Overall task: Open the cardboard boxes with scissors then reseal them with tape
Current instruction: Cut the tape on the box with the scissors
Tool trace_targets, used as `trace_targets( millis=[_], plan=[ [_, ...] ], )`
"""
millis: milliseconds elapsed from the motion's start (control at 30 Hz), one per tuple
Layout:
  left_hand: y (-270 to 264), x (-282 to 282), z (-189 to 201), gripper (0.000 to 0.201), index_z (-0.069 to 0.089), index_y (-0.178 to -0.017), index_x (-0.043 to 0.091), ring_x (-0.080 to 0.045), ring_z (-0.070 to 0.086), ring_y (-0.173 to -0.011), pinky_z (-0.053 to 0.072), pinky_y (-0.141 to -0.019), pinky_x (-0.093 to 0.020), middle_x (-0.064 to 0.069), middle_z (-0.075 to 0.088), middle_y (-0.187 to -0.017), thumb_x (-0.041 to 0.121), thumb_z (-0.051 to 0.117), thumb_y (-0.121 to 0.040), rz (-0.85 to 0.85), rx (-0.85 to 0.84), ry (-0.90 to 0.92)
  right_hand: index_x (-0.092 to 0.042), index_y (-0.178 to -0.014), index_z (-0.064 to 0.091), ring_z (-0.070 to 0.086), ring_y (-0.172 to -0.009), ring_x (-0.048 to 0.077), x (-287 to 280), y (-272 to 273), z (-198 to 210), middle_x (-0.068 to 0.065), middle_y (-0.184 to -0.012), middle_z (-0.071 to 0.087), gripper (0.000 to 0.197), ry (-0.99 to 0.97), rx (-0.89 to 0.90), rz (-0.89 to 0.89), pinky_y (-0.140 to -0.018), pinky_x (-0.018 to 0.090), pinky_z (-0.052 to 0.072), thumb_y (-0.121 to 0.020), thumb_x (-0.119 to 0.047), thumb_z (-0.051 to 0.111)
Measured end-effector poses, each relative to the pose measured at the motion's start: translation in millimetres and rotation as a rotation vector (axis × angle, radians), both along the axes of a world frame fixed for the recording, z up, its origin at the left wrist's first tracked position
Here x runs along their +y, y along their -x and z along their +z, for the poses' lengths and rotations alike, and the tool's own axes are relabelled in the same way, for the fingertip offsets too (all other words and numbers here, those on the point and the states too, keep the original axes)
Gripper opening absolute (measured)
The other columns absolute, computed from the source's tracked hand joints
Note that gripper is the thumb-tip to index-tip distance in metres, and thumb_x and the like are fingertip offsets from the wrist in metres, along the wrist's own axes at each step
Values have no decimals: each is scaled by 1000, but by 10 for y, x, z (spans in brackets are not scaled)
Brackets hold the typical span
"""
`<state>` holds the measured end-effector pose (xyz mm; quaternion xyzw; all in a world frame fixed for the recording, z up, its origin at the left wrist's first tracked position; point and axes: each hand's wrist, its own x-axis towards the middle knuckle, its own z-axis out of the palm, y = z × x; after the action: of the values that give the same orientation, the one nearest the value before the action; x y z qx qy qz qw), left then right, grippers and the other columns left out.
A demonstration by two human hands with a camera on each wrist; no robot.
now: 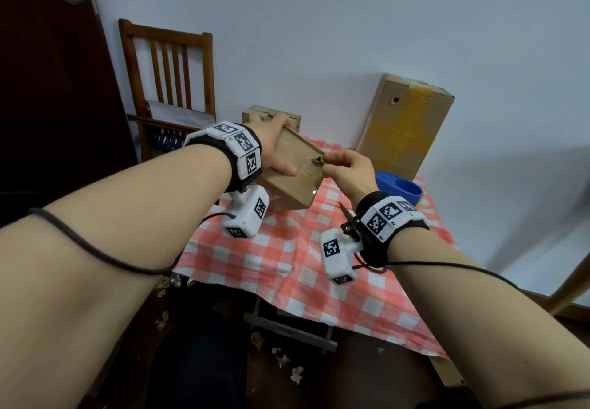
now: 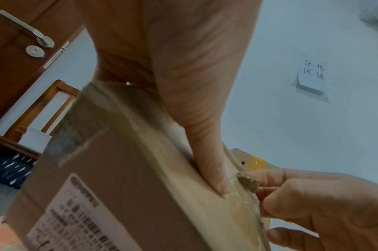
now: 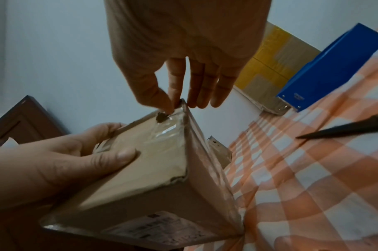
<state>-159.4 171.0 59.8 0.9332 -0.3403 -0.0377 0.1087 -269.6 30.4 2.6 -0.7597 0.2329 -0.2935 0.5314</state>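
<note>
A small cardboard box [image 1: 293, 175] [image 2: 119, 169] [image 3: 158, 169] is held tilted above the checked table, a shipping label on its lower side. My left hand [image 1: 271, 150] [image 3: 55, 166] grips its far-left end, with the thumb [image 2: 207, 144] lying along the taped top face. My right hand [image 1: 348, 169] [image 2: 312, 203] [image 3: 183, 76] pinches the torn corner [image 1: 318, 161] [image 3: 161, 117] with thumb and forefinger, where shiny clear tape wrinkles. Dark scissors [image 1: 344, 210] [image 3: 342, 130] lie on the cloth under my right wrist, and neither hand touches them.
A tall box with yellow tape [image 1: 405, 127] leans on the wall at the back right. A blue object [image 1: 399, 186] lies in front of it. Another small box [image 1: 271, 115] sits behind my left hand. A wooden chair [image 1: 169, 73] stands at the table's [image 1: 287, 255] left.
</note>
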Motion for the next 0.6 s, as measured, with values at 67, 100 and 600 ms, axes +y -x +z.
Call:
trace_targets(
  millis=[67,100,600],
  plan=[
    [-10,9,-3,96,27,-137,35,-40,58,-98,48,-95,-49,-20,32,-134,59,80,-61,4,2,-1,-20,-82,66,59,-87,15,2,-7,-16,-2,-89,64,20,61,11,12,-81,29,53,-72,-7,78],
    [-13,12,-7,96,27,-137,35,-40,58,-98,48,-95,-49,-20,32,-134,60,80,-61,4,2,-2,-21,-79,66,59,-89,15,2,-13,-25,-5,-88,64,19,100,13,9,-84,32,52,-71,-11,80],
    [41,-27,4,96,27,-137,36,-41,57,-98,48,-93,-50,-19,31,-134,59,80,-60,-4,-11,-30,-14,-61,68,61,-67,10,25,-78,36,-2,-67,66,16,49,39,-81,-77,31,55,-73,-10,78]
  ],
)
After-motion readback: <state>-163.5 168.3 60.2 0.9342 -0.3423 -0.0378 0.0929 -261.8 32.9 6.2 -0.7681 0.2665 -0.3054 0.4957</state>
